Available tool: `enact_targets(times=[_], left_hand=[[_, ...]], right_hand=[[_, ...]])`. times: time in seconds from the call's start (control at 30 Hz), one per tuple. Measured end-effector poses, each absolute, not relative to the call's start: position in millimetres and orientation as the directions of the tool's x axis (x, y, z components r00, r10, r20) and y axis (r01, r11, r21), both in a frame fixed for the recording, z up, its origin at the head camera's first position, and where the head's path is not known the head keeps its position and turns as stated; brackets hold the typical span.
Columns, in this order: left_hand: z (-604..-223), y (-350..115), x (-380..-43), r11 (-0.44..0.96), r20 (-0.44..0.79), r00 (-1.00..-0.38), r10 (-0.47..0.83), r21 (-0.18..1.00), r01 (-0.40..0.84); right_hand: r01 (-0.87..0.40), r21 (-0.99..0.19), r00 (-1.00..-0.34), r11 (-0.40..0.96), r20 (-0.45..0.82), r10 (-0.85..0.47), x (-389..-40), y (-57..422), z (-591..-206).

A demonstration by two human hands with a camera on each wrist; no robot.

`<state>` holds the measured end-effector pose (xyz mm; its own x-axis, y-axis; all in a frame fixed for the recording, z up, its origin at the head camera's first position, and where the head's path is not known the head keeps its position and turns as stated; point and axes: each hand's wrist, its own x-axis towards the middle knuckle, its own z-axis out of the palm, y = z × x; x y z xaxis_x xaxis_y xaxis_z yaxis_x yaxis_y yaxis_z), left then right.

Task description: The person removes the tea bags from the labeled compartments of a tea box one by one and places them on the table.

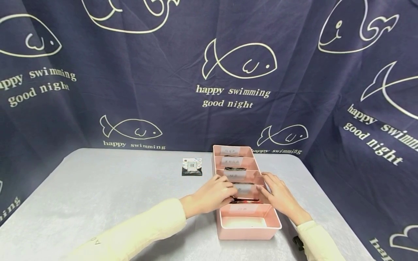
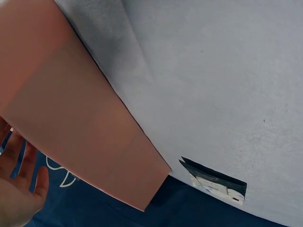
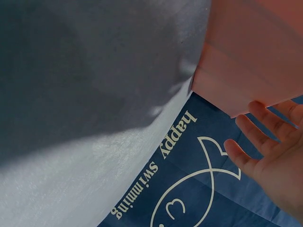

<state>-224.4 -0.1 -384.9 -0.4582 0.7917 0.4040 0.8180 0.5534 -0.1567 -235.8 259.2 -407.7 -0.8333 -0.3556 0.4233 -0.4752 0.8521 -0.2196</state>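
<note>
A long pink divided box (image 1: 246, 233) stands on the table, with paper labels (image 1: 243, 208) on its compartment walls. My left hand (image 1: 212, 194) reaches over the left rim, its fingertips at the compartment second from the front. Dark sachets (image 1: 246, 200) lie there beside its thumb; whether the fingers pinch one is hidden. On the other side, my right hand (image 1: 282, 195) rests at the right rim with fingers extended and the thumb over the same compartment. Both wrist views show the box's outer wall (image 2: 90, 118), with fingers (image 3: 267, 123) reaching over its edge.
A single black-and-white sachet (image 1: 192, 167) lies on the grey table (image 1: 130, 181), left of the box's far end. More dark sachets (image 1: 235, 169) show in the farther compartments. A small black object (image 1: 298, 243) is by the right wrist. Blue printed curtain (image 1: 176, 79) surrounds the table.
</note>
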Motion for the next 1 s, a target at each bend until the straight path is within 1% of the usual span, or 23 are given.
enact_targets(times=[0.17, 0.43, 1.0], left_hand=[[-386.1, 1.7, -224.0, 0.563, 0.400, -0.470, 0.787, -0.152, 0.812], [-388.2, 3.0, -223.0, 0.591, 0.429, -0.491, 0.758, -0.136, 0.795], [-392.2, 3.0, -222.6, 0.642, 0.557, -0.503, 0.661, -0.075, 0.763]], right_hand=[[-0.479, -0.219, -0.829, 0.850, 0.431, -0.356, -235.3, 259.3, -408.2], [-0.476, -0.223, -0.834, 0.850, 0.422, -0.356, -234.4, 259.1, -408.1], [-0.486, -0.228, -0.825, 0.844, 0.439, -0.357, -235.2, 258.8, -408.9]])
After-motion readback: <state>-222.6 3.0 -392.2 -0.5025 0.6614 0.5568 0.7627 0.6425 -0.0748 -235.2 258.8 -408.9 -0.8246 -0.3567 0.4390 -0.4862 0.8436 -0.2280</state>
